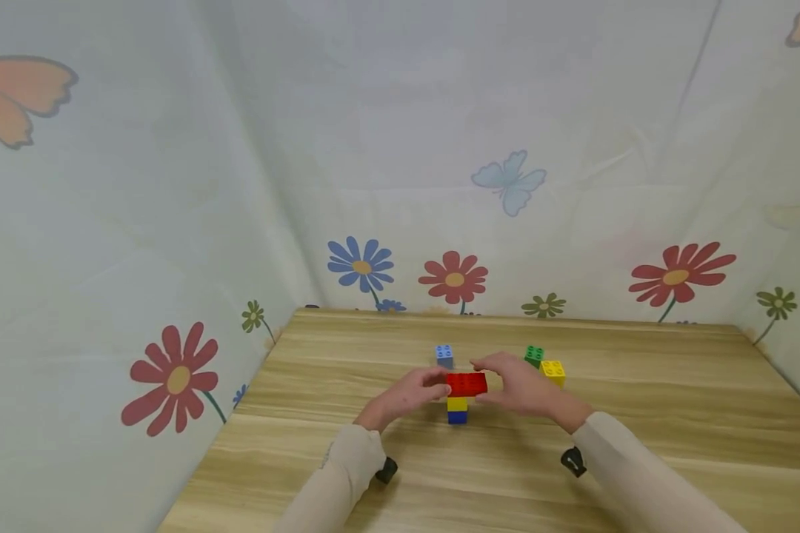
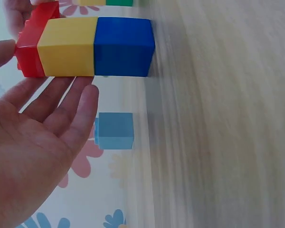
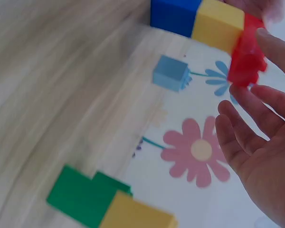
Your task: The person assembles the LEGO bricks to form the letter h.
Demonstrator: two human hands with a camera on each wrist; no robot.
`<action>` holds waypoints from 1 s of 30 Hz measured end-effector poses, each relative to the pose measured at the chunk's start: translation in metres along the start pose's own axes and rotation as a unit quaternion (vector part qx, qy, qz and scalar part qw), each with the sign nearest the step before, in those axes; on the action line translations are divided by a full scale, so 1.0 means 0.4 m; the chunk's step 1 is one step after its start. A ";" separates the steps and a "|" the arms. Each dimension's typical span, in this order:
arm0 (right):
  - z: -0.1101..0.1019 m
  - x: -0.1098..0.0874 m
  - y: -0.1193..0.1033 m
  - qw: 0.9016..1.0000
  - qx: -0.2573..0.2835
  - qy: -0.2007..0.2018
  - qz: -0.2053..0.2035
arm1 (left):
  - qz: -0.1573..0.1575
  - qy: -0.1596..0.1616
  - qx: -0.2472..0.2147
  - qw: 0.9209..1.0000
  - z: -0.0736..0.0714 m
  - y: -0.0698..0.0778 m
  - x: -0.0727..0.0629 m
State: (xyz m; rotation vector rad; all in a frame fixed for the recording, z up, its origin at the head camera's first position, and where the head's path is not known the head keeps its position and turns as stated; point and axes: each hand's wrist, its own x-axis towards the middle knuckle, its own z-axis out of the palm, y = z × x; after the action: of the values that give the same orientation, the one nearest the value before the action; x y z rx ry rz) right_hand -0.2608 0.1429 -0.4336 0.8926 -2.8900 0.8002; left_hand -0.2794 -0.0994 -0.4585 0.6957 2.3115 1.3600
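Red brick (image 1: 467, 384) in pinch of left hand (image 1: 408, 396), grip of right hand (image 1: 524, 387) and any brick lettering unclear.

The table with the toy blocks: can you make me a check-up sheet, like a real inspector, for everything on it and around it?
Surface: wood-grain table.
Job's things: red block, laid across the middle yellow block, which sits on the dark blue block.
Clutter: light blue block behind the stack; green block and other yellow block close together, off to the right.
Hands: left hand at the red block's left end, thumb against it, firmness of grip unclear; right hand at its right end, fingers relaxed, contact unclear.
Cables: nothing seen.
Surroundings: pale backdrop printed with flowers and butterflies.
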 end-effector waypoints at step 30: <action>-0.131 -0.126 0.189 0.997 -0.037 0.057 0.044 | 0.008 0.029 0.157 0.987 0.041 0.050 0.042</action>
State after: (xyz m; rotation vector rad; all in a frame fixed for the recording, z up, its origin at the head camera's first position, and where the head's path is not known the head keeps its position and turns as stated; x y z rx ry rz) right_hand -0.2657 0.2477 -0.4313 0.6942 -2.8559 0.7187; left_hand -0.2795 -0.0698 -0.4495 0.7758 2.6040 1.0425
